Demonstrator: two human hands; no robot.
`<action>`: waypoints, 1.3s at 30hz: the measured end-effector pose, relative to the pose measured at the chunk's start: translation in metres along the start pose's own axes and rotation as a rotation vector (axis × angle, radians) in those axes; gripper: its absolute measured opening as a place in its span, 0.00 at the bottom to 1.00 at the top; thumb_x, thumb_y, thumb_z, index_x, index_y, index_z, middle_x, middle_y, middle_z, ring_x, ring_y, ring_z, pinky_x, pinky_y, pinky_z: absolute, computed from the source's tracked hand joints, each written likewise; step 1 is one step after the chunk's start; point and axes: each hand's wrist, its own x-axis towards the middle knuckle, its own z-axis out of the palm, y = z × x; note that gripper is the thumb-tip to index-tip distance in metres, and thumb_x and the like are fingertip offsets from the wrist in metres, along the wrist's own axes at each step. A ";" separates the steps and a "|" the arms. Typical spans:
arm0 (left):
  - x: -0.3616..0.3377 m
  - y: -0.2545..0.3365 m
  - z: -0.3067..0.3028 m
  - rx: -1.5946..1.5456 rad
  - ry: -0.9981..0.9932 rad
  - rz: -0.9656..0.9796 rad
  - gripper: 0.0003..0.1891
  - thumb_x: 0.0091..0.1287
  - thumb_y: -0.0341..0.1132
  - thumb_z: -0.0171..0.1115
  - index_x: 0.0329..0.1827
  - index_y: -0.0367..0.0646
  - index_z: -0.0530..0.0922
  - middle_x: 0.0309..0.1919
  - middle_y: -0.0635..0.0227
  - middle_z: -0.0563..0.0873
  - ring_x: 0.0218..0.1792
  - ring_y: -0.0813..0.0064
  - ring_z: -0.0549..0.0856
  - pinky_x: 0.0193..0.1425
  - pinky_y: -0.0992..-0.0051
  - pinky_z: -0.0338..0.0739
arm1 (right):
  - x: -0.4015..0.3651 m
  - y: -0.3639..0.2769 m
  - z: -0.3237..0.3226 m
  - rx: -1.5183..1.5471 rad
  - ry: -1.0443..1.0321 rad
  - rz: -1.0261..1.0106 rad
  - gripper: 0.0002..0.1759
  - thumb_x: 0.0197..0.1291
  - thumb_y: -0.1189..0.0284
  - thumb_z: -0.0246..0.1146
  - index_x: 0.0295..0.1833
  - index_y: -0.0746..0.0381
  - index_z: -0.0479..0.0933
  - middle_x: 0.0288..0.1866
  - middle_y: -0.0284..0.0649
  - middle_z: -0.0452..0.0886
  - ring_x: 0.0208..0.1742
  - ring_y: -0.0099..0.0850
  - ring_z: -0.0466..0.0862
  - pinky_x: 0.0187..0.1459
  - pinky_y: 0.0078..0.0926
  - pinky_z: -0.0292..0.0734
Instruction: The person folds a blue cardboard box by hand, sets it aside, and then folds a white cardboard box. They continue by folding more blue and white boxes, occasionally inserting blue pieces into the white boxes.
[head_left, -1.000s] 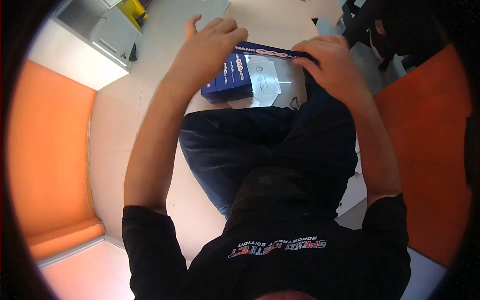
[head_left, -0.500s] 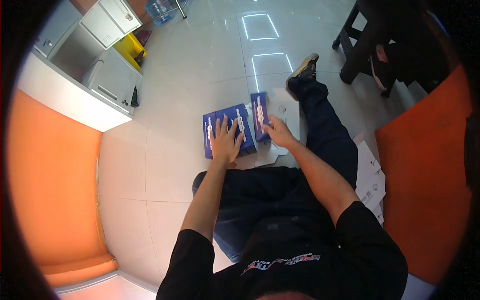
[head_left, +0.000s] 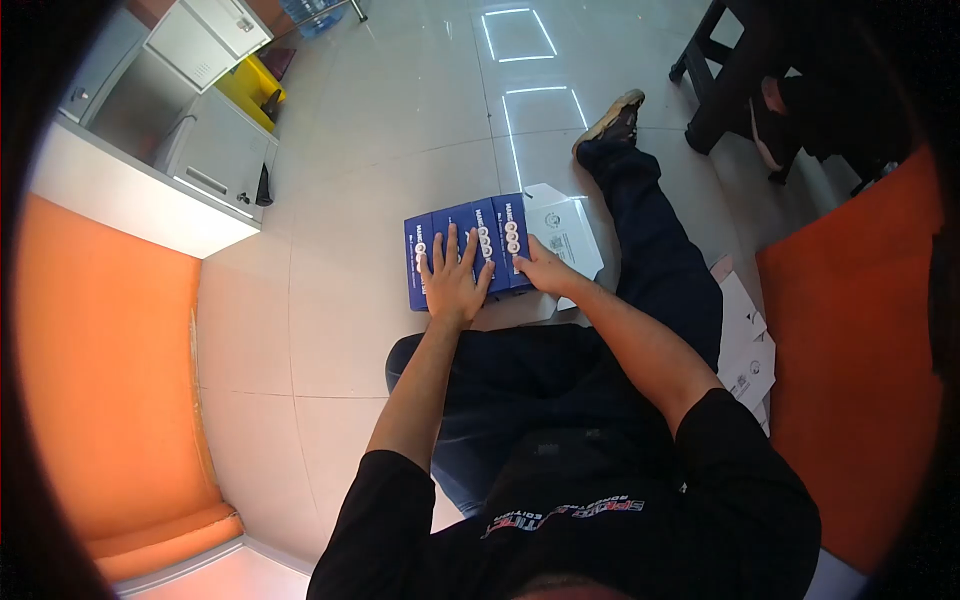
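Several narrow blue boxes (head_left: 452, 217) with white print and round pictures stand side by side on the floor between my legs. My left hand (head_left: 456, 285) lies on top of them, fingers spread. At the right end of the row, my right hand (head_left: 547, 270) grips another blue box (head_left: 511, 212) by its near right side, with the thumb on top. This box sits against the others. Under and beside it lies a white flattened carton (head_left: 565, 232) with printed marks, partly hidden by the boxes and my right hand.
More white flattened cartons (head_left: 745, 365) lie right of my outstretched leg, beside an orange panel (head_left: 840, 350). A grey cabinet (head_left: 215, 150) with open doors stands at upper left. A black stool (head_left: 715, 95) and another person's shoe (head_left: 768, 135) are at upper right.
My right hand has brought the separate blue box left, against the row, closing the gap. More of the white carton now shows. My left hand stays on the boxes.
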 end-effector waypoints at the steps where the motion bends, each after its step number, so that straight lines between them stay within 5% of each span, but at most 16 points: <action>1: 0.001 0.000 0.000 0.011 -0.004 0.008 0.36 0.79 0.62 0.49 0.88 0.63 0.62 0.88 0.61 0.58 0.87 0.53 0.55 0.87 0.40 0.45 | 0.005 0.004 -0.002 -0.063 -0.020 -0.017 0.31 0.76 0.71 0.61 0.78 0.69 0.61 0.70 0.56 0.79 0.73 0.47 0.79 0.67 0.42 0.78; 4: 0.001 -0.002 -0.003 -0.013 -0.020 0.012 0.36 0.79 0.62 0.49 0.88 0.63 0.62 0.88 0.61 0.58 0.87 0.53 0.55 0.87 0.40 0.44 | -0.010 -0.042 -0.021 0.012 -0.227 0.153 0.41 0.77 0.61 0.64 0.82 0.70 0.54 0.73 0.59 0.77 0.73 0.51 0.78 0.56 0.42 0.85; 6: 0.001 -0.004 -0.003 -0.012 -0.022 0.010 0.36 0.79 0.62 0.49 0.88 0.63 0.61 0.89 0.62 0.57 0.88 0.54 0.54 0.87 0.41 0.43 | 0.003 -0.042 -0.025 -0.065 -0.107 0.339 0.54 0.74 0.50 0.65 0.87 0.67 0.41 0.76 0.66 0.73 0.72 0.58 0.78 0.47 0.41 0.89; 8: -0.003 -0.003 -0.002 -0.004 -0.038 0.014 0.36 0.79 0.63 0.48 0.88 0.64 0.61 0.89 0.63 0.57 0.88 0.55 0.53 0.88 0.42 0.42 | 0.030 -0.052 -0.052 -0.239 0.026 0.115 0.60 0.73 0.48 0.65 0.88 0.65 0.31 0.80 0.77 0.62 0.75 0.64 0.74 0.69 0.45 0.78; 9: -0.003 -0.002 -0.003 -0.004 -0.041 0.011 0.36 0.79 0.63 0.48 0.88 0.64 0.61 0.89 0.63 0.57 0.88 0.55 0.53 0.88 0.42 0.42 | 0.050 -0.044 -0.071 -0.347 0.125 -0.121 0.53 0.70 0.61 0.69 0.88 0.60 0.42 0.78 0.73 0.65 0.75 0.62 0.74 0.75 0.44 0.71; 10: 0.000 -0.001 -0.004 -0.004 -0.034 0.010 0.36 0.80 0.63 0.48 0.88 0.64 0.61 0.89 0.63 0.56 0.88 0.55 0.53 0.88 0.42 0.42 | 0.061 -0.043 -0.079 -0.342 0.127 -0.123 0.53 0.70 0.61 0.69 0.88 0.60 0.42 0.78 0.73 0.65 0.75 0.62 0.74 0.75 0.44 0.71; 12: 0.000 -0.002 -0.004 0.005 -0.043 0.014 0.36 0.80 0.63 0.48 0.88 0.64 0.60 0.89 0.63 0.56 0.88 0.55 0.53 0.88 0.42 0.42 | 0.077 -0.044 -0.091 -0.720 -0.045 -0.364 0.46 0.63 0.74 0.69 0.85 0.55 0.58 0.76 0.66 0.70 0.73 0.60 0.76 0.73 0.45 0.74; 13: 0.001 -0.002 -0.005 0.008 -0.051 0.013 0.36 0.80 0.63 0.48 0.88 0.64 0.60 0.89 0.63 0.56 0.88 0.55 0.53 0.88 0.42 0.41 | 0.097 -0.016 -0.084 -0.675 0.010 -0.499 0.35 0.60 0.79 0.70 0.74 0.53 0.75 0.70 0.57 0.80 0.66 0.56 0.82 0.66 0.46 0.78; 14: 0.005 -0.001 -0.006 0.013 -0.039 0.018 0.36 0.80 0.63 0.48 0.88 0.64 0.60 0.89 0.63 0.56 0.88 0.55 0.53 0.88 0.42 0.41 | 0.099 -0.023 -0.083 -0.678 0.019 -0.510 0.35 0.60 0.79 0.70 0.74 0.53 0.75 0.70 0.57 0.80 0.66 0.56 0.82 0.66 0.46 0.78; 17: 0.003 0.001 -0.006 0.021 -0.071 -0.001 0.37 0.80 0.63 0.47 0.88 0.62 0.60 0.89 0.62 0.57 0.88 0.54 0.53 0.88 0.42 0.42 | 0.100 -0.021 -0.062 -0.457 0.135 -0.408 0.13 0.63 0.79 0.68 0.53 0.59 0.85 0.45 0.51 0.90 0.49 0.54 0.89 0.52 0.45 0.83; 26: 0.005 -0.002 0.001 0.010 -0.064 -0.003 0.37 0.78 0.62 0.51 0.88 0.63 0.62 0.89 0.62 0.56 0.88 0.53 0.54 0.86 0.38 0.45 | 0.097 -0.023 -0.053 -0.580 0.196 -0.371 0.10 0.66 0.71 0.69 0.52 0.56 0.87 0.45 0.48 0.91 0.49 0.52 0.89 0.51 0.46 0.82; 35: 0.002 -0.004 0.000 -0.001 -0.062 0.021 0.37 0.78 0.62 0.50 0.88 0.63 0.62 0.89 0.62 0.57 0.87 0.52 0.54 0.86 0.38 0.44 | 0.109 0.000 -0.047 -0.328 0.160 -0.333 0.11 0.64 0.69 0.72 0.51 0.58 0.89 0.46 0.50 0.91 0.51 0.50 0.90 0.55 0.43 0.83; 39: 0.004 -0.004 0.003 -0.009 -0.050 0.024 0.37 0.77 0.62 0.51 0.88 0.64 0.62 0.89 0.62 0.56 0.87 0.51 0.54 0.86 0.37 0.43 | 0.112 0.020 -0.056 -0.507 0.158 -0.272 0.12 0.63 0.71 0.71 0.51 0.60 0.88 0.48 0.52 0.91 0.52 0.51 0.90 0.56 0.44 0.83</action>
